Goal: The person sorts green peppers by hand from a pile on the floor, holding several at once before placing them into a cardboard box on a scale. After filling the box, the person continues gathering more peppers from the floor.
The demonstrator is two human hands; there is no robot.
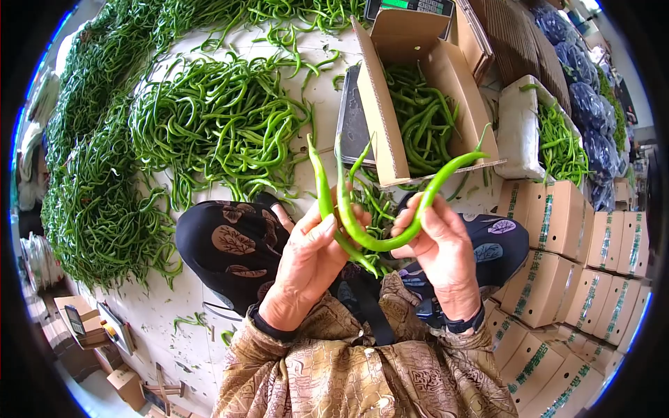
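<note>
Both my hands are raised over my lap. My left hand (310, 251) is closed around a few green chili peppers, among them a long straight pepper (322, 184) slanting between the thumb and fingers. A long, glossy, U-shaped chili pepper (397, 242) spans the two hands; whether it is a single pepper is hard to tell. My right hand (444, 240) pinches its right side between thumb and fingers, with the stem pointing up. Beyond the hands stands an open cardboard box (387, 104) partly filled with green peppers (421, 118).
A loose pepper pile (216, 125) lies on the floor ahead, and a larger heap (97, 202) runs along the left. At right are a white foam box (519, 129) of peppers and stacked taped cartons (536, 285). A scale display (411, 5) shows behind the open box.
</note>
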